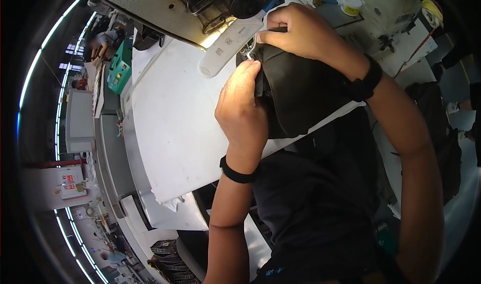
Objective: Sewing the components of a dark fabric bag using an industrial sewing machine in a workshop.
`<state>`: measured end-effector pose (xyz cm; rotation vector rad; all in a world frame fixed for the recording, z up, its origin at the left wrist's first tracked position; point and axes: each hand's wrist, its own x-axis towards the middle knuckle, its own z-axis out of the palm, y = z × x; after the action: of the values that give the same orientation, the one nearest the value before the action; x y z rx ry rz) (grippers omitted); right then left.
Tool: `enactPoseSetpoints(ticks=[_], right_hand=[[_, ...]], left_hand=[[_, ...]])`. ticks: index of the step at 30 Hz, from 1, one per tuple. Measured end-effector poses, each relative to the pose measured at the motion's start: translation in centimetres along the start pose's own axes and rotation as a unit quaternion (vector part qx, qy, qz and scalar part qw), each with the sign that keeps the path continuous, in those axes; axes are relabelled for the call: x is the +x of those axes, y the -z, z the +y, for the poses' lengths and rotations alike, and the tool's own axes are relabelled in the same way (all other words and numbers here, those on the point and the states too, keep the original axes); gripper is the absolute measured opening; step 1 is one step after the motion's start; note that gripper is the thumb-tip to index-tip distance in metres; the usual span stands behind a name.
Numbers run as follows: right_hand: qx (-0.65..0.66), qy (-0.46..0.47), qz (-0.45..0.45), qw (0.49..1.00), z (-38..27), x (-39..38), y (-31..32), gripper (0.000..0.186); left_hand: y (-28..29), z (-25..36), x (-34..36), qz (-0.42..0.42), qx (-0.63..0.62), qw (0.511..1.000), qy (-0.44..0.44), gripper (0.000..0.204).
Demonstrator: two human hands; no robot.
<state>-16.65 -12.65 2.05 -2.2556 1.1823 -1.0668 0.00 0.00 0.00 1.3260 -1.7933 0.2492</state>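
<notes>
A dark brown piece (308,91), smooth like leather, with a curved flap, lies under the head of a sewing machine (150,8). My left hand (241,96) is closed on its left edge, fingertips right beside the presser foot (248,49). On the far side of the foot my right hand (300,31) pinches the piece's upper edge between thumb and fingers. A short zipper-like strip shows under the left hand's edge. The stitching point is partly hidden by the fingers and by a light grey lamp arm (225,51).
A white worktable (175,113) spreads to the left of the piece. A small white pot with a yellow label (350,5) stands at the back right. Further left are a green machine box (120,66) and a person at work (102,41). Dark cloth (433,133) hangs on the right.
</notes>
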Motion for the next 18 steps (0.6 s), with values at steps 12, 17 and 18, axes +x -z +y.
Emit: enactPoseSetpoints(ticks=[12,17,18], right_hand=[[-0.169,0.174,0.182,0.953,-1.6,-4.4,-0.2,0.025],[0.008,0.016,0.137,0.99,-4.5,-8.7,-1.4,0.015],[0.005,0.042,0.157,0.987,-5.1,-9.2,-2.0,0.015]], left_hand=[[0.8,0.3,-0.6,-0.019,-0.226,0.94,0.254,0.038],[1.5,-1.0,0.3,-0.05,-0.393,0.863,0.313,0.039],[1.4,-1.4,0.8,-0.045,-0.362,0.874,0.322,0.037]])
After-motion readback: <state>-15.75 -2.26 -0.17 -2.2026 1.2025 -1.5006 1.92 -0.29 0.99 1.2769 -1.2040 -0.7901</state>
